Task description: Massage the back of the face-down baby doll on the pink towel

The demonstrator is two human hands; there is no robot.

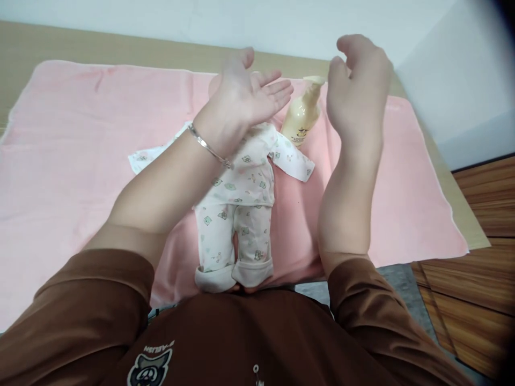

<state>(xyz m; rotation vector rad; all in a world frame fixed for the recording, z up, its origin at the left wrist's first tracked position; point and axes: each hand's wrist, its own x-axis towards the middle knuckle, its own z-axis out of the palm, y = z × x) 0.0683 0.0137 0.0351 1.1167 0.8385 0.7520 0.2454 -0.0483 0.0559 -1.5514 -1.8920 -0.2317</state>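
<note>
A baby doll in a white printed top [251, 166] and matching trousers [217, 236] with rolled cuffs lies on its back on a pink blanket [100, 161]. My left hand [249, 96] is raised over the doll's upper part, palm turned up and fingers stretched out. It holds nothing and hides most of the doll's head. To the right, my right hand [358, 86] is held up, thumb and forefinger curved and apart, with no object visible in it. Its other fingers are hidden. Between the hands stands a pale yellow pump bottle [301, 115], tilted in view, near the doll's sleeve.
The blanket covers much of a light wooden table [132, 48], whose right corner [477, 236] shows. Behind it rises a white wall [261, 24]. Brown wood-grain panels [475, 289] are at the lower right. The doll's feet end lies close to my body.
</note>
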